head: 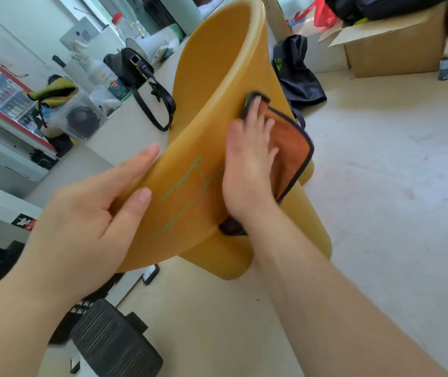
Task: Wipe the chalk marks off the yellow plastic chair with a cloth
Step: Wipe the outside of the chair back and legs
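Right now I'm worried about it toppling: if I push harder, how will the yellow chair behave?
Probably light: the left hand holds the yellow chair tilted by its rim. Likely stiff: no bend shows under the right hand pressing the cloth. Released, it may tip.

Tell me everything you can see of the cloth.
The cloth is orange with dark piping along its edges, soft and fuzzy-looking like microfibre. It lies spread against the tilted yellow chair, pressed there by the straight fingers of the right hand. Its right edge reaches over the chair's side. Green chalk marks lie just left of it.
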`<state>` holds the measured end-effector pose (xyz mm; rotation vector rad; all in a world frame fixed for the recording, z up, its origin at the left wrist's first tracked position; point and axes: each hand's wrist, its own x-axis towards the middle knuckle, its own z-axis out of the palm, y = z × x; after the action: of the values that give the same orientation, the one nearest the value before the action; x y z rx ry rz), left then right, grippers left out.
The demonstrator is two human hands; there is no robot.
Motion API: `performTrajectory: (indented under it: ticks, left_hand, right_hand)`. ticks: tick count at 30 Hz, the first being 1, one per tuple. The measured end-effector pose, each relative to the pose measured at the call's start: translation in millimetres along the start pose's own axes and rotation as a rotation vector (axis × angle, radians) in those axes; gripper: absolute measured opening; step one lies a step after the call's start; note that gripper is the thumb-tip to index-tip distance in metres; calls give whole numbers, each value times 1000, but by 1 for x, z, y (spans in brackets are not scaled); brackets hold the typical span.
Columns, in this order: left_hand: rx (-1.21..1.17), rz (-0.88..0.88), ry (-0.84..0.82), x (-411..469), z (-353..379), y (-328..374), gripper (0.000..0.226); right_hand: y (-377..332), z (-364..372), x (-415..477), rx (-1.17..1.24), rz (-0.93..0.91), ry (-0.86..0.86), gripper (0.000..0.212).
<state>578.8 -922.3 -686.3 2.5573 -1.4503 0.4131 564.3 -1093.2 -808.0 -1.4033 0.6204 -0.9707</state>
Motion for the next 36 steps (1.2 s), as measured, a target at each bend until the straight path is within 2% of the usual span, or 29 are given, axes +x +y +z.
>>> performTrajectory:
  ticks: [3,8,11,14,18,20,23,27,29,33,36]
  left_hand:
    - [-33,-49,-26,-8,-7,-11,44]
    - [-69,-44,26,-9,-3,-1,42]
    - [-87,19,61,-4,2,14,39]
    - [-61,90,65,12,8,37,42]
    - [-19,158,94,45,14,68,45]
    - [-38,172,102,54,17,77,43]
    - [-57,179,96,54,21,84,43]
    - [-83,153,84,43,19,79,45]
    - [-95,138,81,33,17,73,43]
    - [-94,122,89,16,14,63,40]
    - [-101,119,78,16,12,60,41]
  right_hand:
    - [-11,-7,7,132,-2,47,87]
    - [24,31,-89,150,-103,-44,72]
    - [42,41,-118,119,-186,-25,77]
    - [45,27,-98,159,-265,97,84]
    - [37,-8,-37,249,-252,212,87]
    - [39,-28,-3,326,-245,176,97]
    - [39,-50,21,452,-164,109,93]
    - [44,-34,-14,302,-220,149,83]
    - [48,-16,-48,346,-51,109,93]
    - [50,4,-93,272,-138,11,98]
    - [21,-14,-68,284,-125,40,103]
